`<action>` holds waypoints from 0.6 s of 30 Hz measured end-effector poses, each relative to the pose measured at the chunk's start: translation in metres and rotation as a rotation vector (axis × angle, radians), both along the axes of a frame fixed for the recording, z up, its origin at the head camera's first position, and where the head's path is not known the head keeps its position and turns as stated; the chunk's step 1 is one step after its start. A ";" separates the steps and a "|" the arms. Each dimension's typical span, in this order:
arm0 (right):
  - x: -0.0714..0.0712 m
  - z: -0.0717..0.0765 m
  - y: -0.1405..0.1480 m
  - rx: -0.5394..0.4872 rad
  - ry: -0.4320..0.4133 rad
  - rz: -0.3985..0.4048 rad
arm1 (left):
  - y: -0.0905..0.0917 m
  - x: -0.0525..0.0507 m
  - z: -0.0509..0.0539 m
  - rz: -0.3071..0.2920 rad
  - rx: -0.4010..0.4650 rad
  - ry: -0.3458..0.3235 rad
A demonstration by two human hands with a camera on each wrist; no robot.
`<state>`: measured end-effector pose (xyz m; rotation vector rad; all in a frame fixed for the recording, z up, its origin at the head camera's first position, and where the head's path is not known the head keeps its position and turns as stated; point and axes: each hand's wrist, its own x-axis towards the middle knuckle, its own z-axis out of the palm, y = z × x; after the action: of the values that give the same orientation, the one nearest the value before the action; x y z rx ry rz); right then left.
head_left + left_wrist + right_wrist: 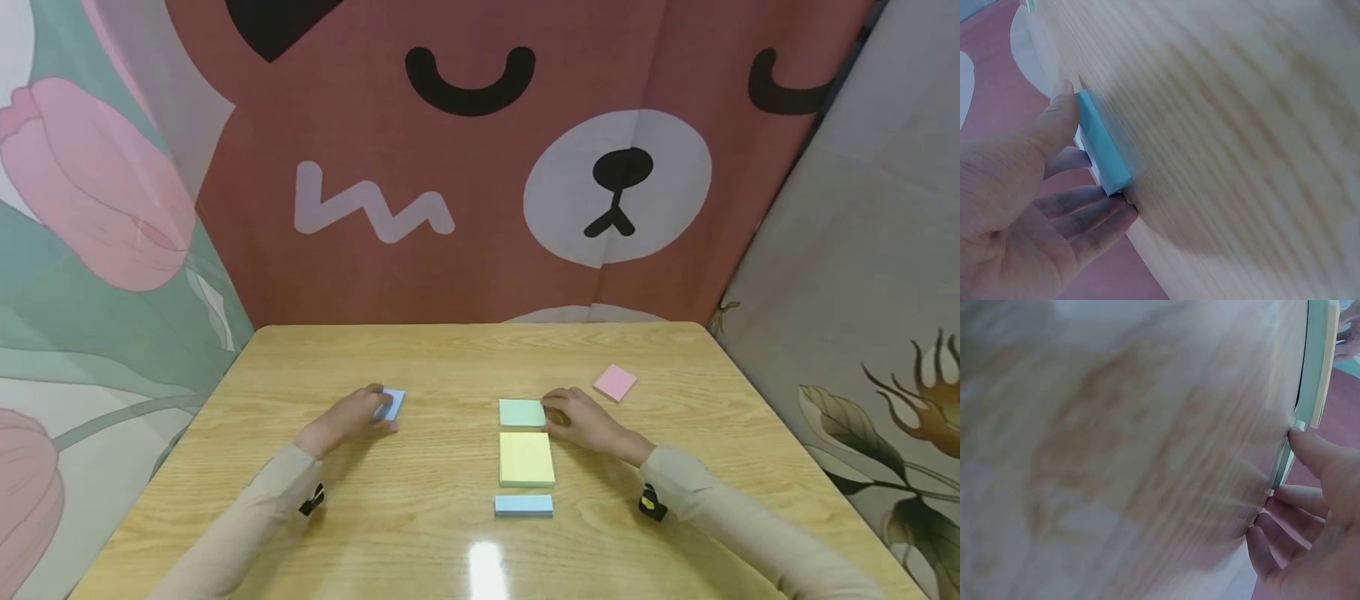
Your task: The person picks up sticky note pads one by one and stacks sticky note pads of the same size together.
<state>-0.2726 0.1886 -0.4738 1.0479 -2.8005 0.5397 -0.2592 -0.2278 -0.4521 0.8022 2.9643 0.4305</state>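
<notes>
On the left of the table, my left hand (351,422) grips a small blue sticky note pad (392,406). The left wrist view shows this blue pad (1102,145) between the thumb at one end and the fingertips at the other. Near the middle, my right hand (583,421) pinches the right side of a mint green sticky note pad (521,412), lying flat. In the right wrist view, thumb and index fingertip meet the edges of the green pad (1282,464). Just in front of it lies a larger yellow sticky note pad (526,459).
Nearer the front, a narrow light blue pad (523,505) lies in line with the yellow and green ones. A pink sticky note pad (615,382) sits turned at an angle, behind and right of my right hand. Printed curtain fabric (375,283) hangs behind the wooden table (420,350).
</notes>
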 end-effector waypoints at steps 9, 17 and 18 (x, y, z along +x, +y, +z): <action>-0.001 -0.001 0.002 0.000 0.000 0.036 | 0.000 -0.003 0.005 0.030 0.022 -0.064; -0.005 -0.002 0.001 0.040 0.030 0.068 | -0.006 -0.006 0.007 -0.022 -0.007 -0.061; -0.005 -0.001 0.001 0.044 0.032 0.070 | -0.006 -0.007 0.007 -0.030 -0.006 -0.062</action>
<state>-0.2776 0.1897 -0.4753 1.1558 -2.7690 0.4665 -0.2658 -0.2341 -0.4453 0.8158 2.8917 0.4364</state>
